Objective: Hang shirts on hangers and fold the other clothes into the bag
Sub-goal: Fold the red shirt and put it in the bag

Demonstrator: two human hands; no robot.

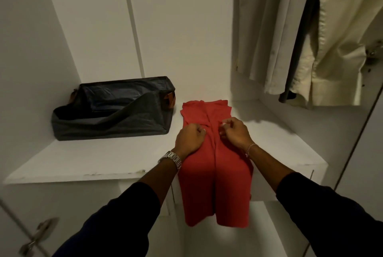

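Red garment (215,165) on shelf (83,159), under both hands

dim warm light | soft shadows under arms | wide-angle bend @ edges | corners blurry

Matt red cloth, soft and creased, for the garment (214,165). Dark grey woven fabric, limp and dull, for the bag (116,111). Smooth white laminate, faintly sheened, chipped along the front edge, for the shelf (103,157). Polished metal links on the watch (173,158). Cream cloth, slightly lustrous, for the shirts (339,39).
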